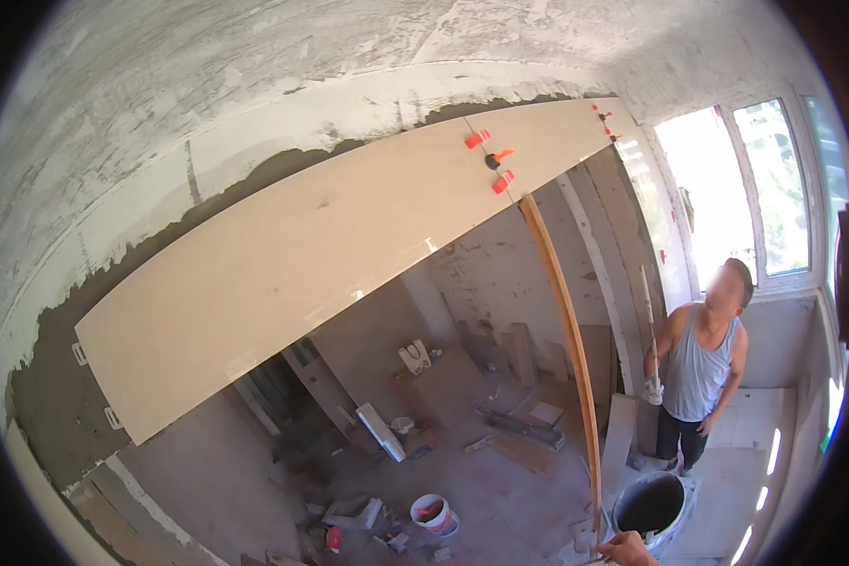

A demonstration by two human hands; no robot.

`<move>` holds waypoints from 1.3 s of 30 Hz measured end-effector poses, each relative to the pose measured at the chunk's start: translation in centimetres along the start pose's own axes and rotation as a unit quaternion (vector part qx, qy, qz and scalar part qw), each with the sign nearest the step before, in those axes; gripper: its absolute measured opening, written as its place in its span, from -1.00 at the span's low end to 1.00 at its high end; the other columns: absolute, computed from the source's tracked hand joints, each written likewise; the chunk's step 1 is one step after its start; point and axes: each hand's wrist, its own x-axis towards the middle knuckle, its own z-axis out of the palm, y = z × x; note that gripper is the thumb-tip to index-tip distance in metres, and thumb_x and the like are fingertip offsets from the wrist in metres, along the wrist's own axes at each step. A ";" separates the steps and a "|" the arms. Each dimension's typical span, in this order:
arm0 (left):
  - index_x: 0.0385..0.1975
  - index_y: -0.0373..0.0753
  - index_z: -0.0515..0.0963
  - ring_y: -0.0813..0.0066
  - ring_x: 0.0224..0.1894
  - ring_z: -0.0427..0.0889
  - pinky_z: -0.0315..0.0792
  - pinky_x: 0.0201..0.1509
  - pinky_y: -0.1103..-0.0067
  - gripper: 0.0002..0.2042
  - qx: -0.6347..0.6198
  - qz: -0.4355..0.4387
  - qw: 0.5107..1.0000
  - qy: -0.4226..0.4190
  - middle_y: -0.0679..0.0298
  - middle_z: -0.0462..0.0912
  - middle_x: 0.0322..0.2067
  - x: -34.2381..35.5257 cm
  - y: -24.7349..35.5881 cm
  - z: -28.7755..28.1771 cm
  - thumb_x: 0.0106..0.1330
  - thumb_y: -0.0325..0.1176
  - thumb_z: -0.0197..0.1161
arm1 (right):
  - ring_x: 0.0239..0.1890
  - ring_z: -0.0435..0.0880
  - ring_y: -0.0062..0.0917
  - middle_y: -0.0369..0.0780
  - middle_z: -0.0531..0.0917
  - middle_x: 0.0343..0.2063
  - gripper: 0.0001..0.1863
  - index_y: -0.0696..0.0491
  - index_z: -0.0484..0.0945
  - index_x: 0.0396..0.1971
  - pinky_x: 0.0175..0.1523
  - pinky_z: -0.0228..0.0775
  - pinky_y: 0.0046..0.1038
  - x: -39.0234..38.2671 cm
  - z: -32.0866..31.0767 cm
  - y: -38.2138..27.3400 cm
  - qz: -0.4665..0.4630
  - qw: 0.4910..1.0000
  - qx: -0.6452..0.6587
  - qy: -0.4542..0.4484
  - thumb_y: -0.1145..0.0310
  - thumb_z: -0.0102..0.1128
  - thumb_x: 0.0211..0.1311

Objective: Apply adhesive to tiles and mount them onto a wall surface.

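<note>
My right hand (pixel 627 549) shows at the lower edge, thumb and fingers drawn together in a pinch. It is beside the lower end of a wooden prop (pixel 563 283); whether it grips the prop or something small I cannot make out. The prop's top meets the lower edge of a long beige tile panel (pixel 283 274) set against grey mortar (pixel 52 368) high on the wall. Red levelling clips (pixel 503 182) and an orange-handled clamp (pixel 498 158) sit across a joint in the panel. White spacers (pixel 113 418) stick out at its left end. My left hand is out of view.
Another person (pixel 703 349) in a grey tank top stands at right by the windows, holding a long thin rod (pixel 649 325). A large mixing tub (pixel 649 505) is near that person's feet. A white bucket (pixel 434 514), boards (pixel 528 424) and rubble lie on the floor below.
</note>
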 end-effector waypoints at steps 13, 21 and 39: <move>-0.34 -0.24 0.56 -0.08 -0.38 0.56 0.39 -0.28 0.11 -0.60 -0.109 0.044 0.993 0.002 -0.08 0.59 -0.43 3.0 -3.2 2.1 0.09 0.02 0.28 | -0.20 0.61 -0.11 0.03 0.63 -0.31 -0.51 0.17 0.44 0.05 -0.04 0.40 -0.29 -0.2 -8.0 -55.5 -0.577 0.785 -0.034 0.224 0.10 0.02 0.30; -0.33 -0.24 0.56 -0.08 -0.36 0.56 0.38 -0.27 0.09 -0.60 -0.128 0.083 0.986 -0.060 -0.09 0.59 -0.43 3.5 -5.0 2.1 0.09 0.02 0.28 | 0.04 0.52 -0.19 -0.07 0.57 -0.04 -0.58 0.12 0.50 0.01 0.15 0.34 -0.25 -4.0 2.5 -60.5 -0.738 0.581 -0.215 0.266 0.13 0.06 0.30; -0.31 -0.24 0.57 -0.08 -0.30 0.57 0.37 -0.23 0.06 -0.59 -0.151 0.141 0.972 -0.111 -0.11 0.59 -0.41 4.8 -6.0 2.8 0.08 0.02 0.29 | 0.05 0.51 -0.07 0.04 0.55 -0.01 -0.54 0.22 0.44 0.06 0.14 0.32 -0.24 -3.1 0.9 -54.8 -0.672 0.650 -0.206 0.289 0.18 0.01 0.32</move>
